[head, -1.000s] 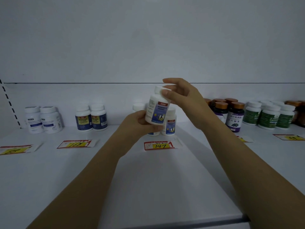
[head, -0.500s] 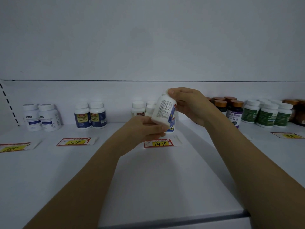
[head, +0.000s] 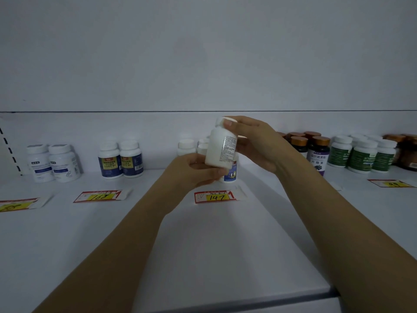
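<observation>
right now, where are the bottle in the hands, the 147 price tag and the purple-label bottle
white bottle (head: pixel 217 152): head view, on its plain white side beside the fine print
147 price tag (head: pixel 217 197): head view, on the yellow patch with the number
purple-label bottle (head: pixel 317 157): head view, on its front label

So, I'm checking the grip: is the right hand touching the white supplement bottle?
Touching. The head view shows the right hand pinching the white supplement bottle at its cap; the left hand grips its base.
</observation>
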`<action>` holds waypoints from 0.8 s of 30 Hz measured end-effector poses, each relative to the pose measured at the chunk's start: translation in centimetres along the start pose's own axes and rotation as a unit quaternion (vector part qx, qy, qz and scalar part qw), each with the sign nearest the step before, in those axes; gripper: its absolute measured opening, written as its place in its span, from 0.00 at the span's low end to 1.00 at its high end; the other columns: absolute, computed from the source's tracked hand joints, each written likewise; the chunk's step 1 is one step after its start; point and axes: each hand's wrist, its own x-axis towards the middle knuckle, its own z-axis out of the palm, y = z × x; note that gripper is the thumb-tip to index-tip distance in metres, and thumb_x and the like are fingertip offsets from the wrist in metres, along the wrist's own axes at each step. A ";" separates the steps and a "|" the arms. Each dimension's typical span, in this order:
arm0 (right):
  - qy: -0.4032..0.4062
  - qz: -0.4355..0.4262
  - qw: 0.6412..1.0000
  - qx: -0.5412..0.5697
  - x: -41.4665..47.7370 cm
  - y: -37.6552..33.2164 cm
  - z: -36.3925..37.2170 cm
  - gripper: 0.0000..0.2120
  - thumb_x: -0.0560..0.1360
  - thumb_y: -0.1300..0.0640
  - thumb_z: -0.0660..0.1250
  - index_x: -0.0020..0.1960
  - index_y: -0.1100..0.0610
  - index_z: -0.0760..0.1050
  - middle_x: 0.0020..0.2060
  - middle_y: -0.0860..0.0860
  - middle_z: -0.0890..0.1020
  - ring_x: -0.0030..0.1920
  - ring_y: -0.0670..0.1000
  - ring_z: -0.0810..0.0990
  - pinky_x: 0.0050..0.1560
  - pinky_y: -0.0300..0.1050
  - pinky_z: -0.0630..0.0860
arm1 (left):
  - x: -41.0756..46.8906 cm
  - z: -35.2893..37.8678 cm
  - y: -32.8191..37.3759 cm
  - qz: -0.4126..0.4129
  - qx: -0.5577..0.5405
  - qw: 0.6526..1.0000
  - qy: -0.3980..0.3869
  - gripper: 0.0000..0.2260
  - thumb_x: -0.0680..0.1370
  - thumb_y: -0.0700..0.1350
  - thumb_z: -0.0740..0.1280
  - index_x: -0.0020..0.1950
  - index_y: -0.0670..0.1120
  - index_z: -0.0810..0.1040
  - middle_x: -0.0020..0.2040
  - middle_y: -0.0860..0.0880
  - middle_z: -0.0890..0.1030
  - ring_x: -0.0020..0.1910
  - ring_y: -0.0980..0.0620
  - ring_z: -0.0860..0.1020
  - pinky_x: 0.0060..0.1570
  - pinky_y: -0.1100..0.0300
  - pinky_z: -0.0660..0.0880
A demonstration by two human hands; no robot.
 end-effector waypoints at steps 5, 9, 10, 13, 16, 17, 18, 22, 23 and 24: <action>-0.054 -0.004 0.997 0.052 -0.2 -0.1 0.0 0.15 0.80 0.60 0.60 0.64 0.65 0.73 0.55 0.57 0.79 0.56 0.54 0.78 0.61 0.49 0.75 | -0.2 0.1 0.1 0.014 -0.004 1.000 -0.020 0.14 0.67 0.42 0.75 0.52 0.48 0.81 0.51 0.48 0.84 0.52 0.49 0.82 0.56 0.53 0.78; -0.060 0.013 0.998 0.011 -0.1 0.1 0.3 0.16 0.75 0.53 0.65 0.60 0.59 0.76 0.53 0.54 0.80 0.53 0.52 0.78 0.59 0.49 0.76 | -0.3 0.1 0.0 0.028 0.034 0.999 -0.012 0.21 0.66 0.45 0.77 0.57 0.47 0.80 0.53 0.48 0.84 0.53 0.49 0.82 0.58 0.49 0.76; -0.048 0.014 0.999 0.002 -0.1 0.1 0.4 0.16 0.72 0.51 0.67 0.57 0.58 0.77 0.51 0.53 0.81 0.51 0.51 0.79 0.56 0.47 0.77 | -0.3 0.1 0.0 0.032 0.048 0.998 -0.011 0.20 0.66 0.45 0.77 0.57 0.48 0.80 0.53 0.49 0.84 0.52 0.50 0.82 0.58 0.49 0.76; -0.019 -0.003 1.000 0.009 0.0 0.1 0.3 0.11 0.74 0.55 0.68 0.54 0.58 0.78 0.49 0.53 0.82 0.49 0.51 0.80 0.52 0.44 0.79 | -0.4 0.2 0.2 0.031 0.058 0.998 -0.013 0.16 0.67 0.46 0.76 0.54 0.51 0.80 0.52 0.50 0.84 0.51 0.51 0.82 0.58 0.51 0.77; -0.015 -0.024 0.999 0.044 0.0 0.0 -0.1 0.11 0.78 0.60 0.63 0.59 0.60 0.75 0.54 0.56 0.81 0.55 0.56 0.80 0.58 0.49 0.78 | -0.4 0.3 0.3 0.007 -0.005 0.999 -0.040 0.15 0.66 0.45 0.75 0.52 0.48 0.80 0.52 0.47 0.84 0.52 0.49 0.82 0.58 0.53 0.77; -0.021 -0.031 0.998 0.051 -0.1 0.0 -0.1 0.12 0.79 0.61 0.62 0.61 0.59 0.74 0.57 0.58 0.80 0.58 0.58 0.78 0.61 0.51 0.76 | -0.4 0.3 0.3 0.003 -0.013 0.999 -0.047 0.13 0.67 0.44 0.74 0.51 0.48 0.81 0.52 0.47 0.84 0.53 0.49 0.82 0.57 0.54 0.77; -0.030 -0.037 0.997 0.059 -0.2 0.0 -0.1 0.13 0.79 0.62 0.60 0.63 0.59 0.73 0.60 0.61 0.78 0.61 0.60 0.77 0.63 0.53 0.74 | -0.4 0.4 0.3 0.004 -0.016 0.999 -0.048 0.12 0.68 0.43 0.74 0.50 0.48 0.81 0.52 0.47 0.84 0.53 0.49 0.82 0.56 0.55 0.78; -0.054 -0.045 0.995 0.070 -0.1 0.0 0.0 0.16 0.79 0.60 0.60 0.66 0.58 0.71 0.64 0.62 0.76 0.63 0.59 0.75 0.65 0.53 0.73 | -0.3 0.3 0.3 0.029 0.011 0.999 0.011 0.10 0.68 0.43 0.75 0.47 0.53 0.79 0.46 0.53 0.85 0.48 0.54 0.83 0.49 0.62 0.79; -0.042 -0.043 0.997 0.050 -0.1 -0.1 0.1 0.16 0.78 0.58 0.62 0.65 0.57 0.72 0.63 0.60 0.77 0.63 0.58 0.76 0.63 0.51 0.74 | -0.3 0.2 0.3 0.034 0.022 0.999 0.031 0.10 0.68 0.44 0.75 0.47 0.53 0.79 0.44 0.55 0.84 0.46 0.57 0.82 0.46 0.64 0.78; -0.024 -0.040 0.999 0.021 0.0 -0.1 0.2 0.16 0.77 0.54 0.64 0.63 0.56 0.73 0.62 0.57 0.78 0.61 0.55 0.77 0.61 0.50 0.76 | -0.3 0.2 0.4 0.038 0.033 0.998 0.047 0.11 0.68 0.44 0.75 0.47 0.54 0.78 0.44 0.57 0.84 0.45 0.59 0.82 0.44 0.66 0.77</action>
